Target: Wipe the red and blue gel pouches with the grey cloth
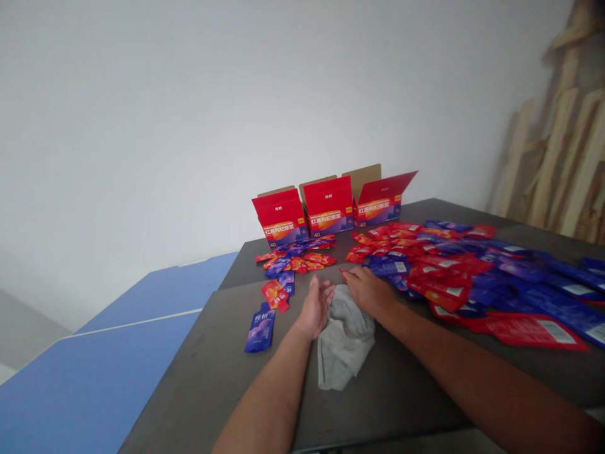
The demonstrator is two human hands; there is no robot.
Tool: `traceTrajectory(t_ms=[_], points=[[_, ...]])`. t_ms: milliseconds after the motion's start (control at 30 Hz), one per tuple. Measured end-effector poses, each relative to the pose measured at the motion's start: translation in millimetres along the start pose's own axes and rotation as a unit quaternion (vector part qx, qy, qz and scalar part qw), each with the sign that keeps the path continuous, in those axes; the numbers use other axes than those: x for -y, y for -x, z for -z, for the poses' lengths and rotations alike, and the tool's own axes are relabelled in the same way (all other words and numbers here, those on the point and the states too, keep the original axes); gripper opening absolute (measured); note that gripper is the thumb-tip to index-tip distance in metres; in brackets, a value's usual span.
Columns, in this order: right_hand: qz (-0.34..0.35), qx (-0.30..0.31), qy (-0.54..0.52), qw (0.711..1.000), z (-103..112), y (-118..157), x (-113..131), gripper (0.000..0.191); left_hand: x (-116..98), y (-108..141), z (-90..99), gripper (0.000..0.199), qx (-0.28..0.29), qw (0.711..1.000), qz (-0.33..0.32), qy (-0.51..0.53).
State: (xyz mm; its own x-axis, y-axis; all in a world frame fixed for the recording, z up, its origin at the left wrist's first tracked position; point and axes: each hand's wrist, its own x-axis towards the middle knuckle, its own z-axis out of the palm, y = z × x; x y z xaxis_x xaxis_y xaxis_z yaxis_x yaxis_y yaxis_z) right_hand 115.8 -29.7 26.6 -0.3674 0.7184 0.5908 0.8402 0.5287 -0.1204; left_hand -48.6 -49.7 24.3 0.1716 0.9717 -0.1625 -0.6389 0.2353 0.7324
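My left hand point(317, 308) is open, palm turned inward and fingers slightly curled, at the left edge of a crumpled grey cloth point(344, 347). My right hand point(367, 289) is closed at the cloth's upper right, with a small red tip of a pouch point(343, 273) showing at its fingertips; the rest is hidden by the hand. Left of my left hand lie a blue-purple pouch point(260, 329) and a red pouch point(274, 293). To the right spreads a large heap of red and blue pouches point(439, 268).
Three open red and purple cartons stand in a row at the back: a left carton point(282, 221), a middle carton point(329, 208) and a right carton point(380, 205). A smaller pile of pouches point(297, 261) lies before them. A blue table point(142, 340) adjoins the dark table point(203, 372). Wooden slats point(562, 157) lean at right.
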Motion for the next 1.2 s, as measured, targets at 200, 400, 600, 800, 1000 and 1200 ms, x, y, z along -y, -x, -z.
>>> traceTrajectory(t_ms=[200,400,600,800,1000,1200], points=[[-0.023,0.066,0.028,0.997,-13.6,0.4,-9.0,0.024,4.8,-3.7,2.0,0.041,-0.018,0.998,-0.052,0.002],[-0.067,0.143,0.08,0.984,-20.4,-1.5,-24.5,0.027,5.6,-3.6,3.2,0.04,-0.017,0.998,-0.063,-0.026],[-0.115,0.159,0.086,0.977,-13.8,-4.8,-25.9,0.032,7.1,-3.6,5.2,0.04,-0.004,0.996,-0.068,-0.055],[-0.178,0.142,0.072,0.971,-18.0,-3.8,-35.8,0.027,7.8,-4.2,5.8,0.041,0.001,0.994,-0.074,-0.08],[-0.098,0.022,-0.036,0.994,-7.6,-7.8,-19.6,0.037,8.0,-5.3,7.6,0.046,0.011,0.992,-0.071,-0.106],[0.006,0.034,-0.112,0.993,-8.5,7.3,23.1,0.045,5.1,-6.4,9.7,0.042,-0.008,0.987,-0.106,-0.12]])
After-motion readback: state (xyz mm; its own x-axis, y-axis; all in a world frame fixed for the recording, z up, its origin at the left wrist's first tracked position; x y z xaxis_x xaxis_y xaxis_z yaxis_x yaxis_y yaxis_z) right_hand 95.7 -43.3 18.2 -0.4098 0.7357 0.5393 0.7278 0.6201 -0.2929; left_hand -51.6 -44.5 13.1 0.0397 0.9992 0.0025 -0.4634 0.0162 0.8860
